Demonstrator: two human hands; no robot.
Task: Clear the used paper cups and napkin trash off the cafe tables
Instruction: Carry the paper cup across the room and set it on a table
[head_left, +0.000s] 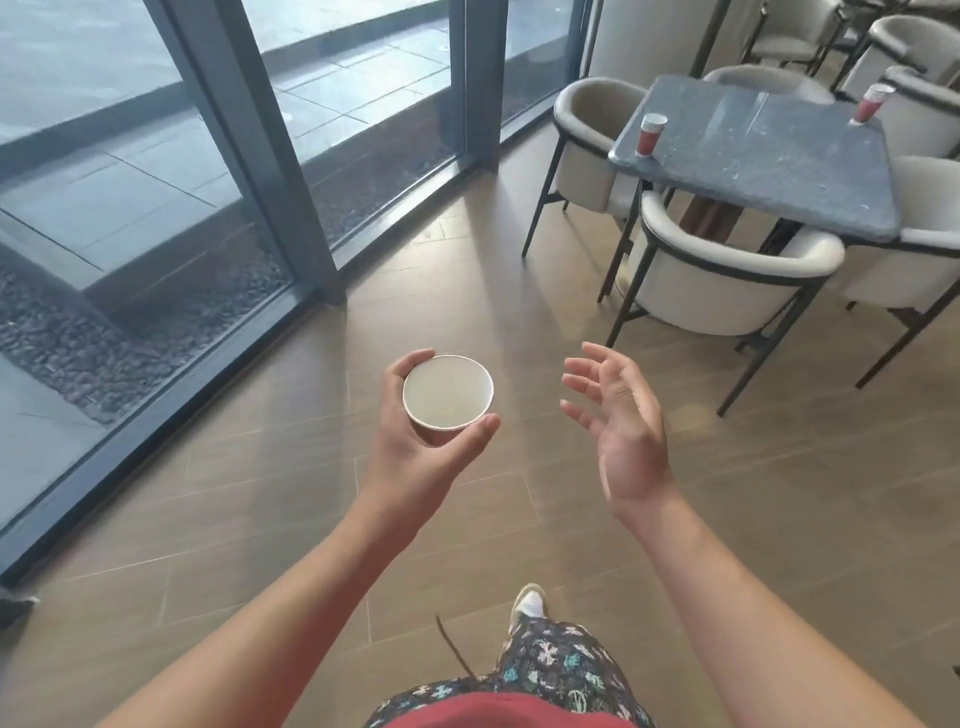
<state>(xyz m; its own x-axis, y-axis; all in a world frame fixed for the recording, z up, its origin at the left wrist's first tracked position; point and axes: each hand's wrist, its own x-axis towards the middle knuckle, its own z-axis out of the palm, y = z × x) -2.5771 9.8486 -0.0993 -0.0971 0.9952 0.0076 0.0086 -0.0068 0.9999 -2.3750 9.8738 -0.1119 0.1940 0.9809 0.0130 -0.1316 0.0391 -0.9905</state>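
Note:
My left hand (415, 447) grips a paper cup (448, 392) from below and around its sides; I look straight down into its pale, empty inside. My right hand (618, 415) hovers beside it, palm turned inward, fingers spread and holding nothing. Ahead on the right stands a grey stone cafe table (769, 156). A red paper cup (650, 135) stands near its left corner. A second red cup (872, 104) stands at the table's far right edge. No napkin shows in this view.
Cream armchairs surround the table, the nearest one (727, 275) between me and it. Dark-framed glass walls (270, 156) run along the left. Wood-look floor (260, 467) stretches under my hands. More chairs (904, 47) stand at the back right.

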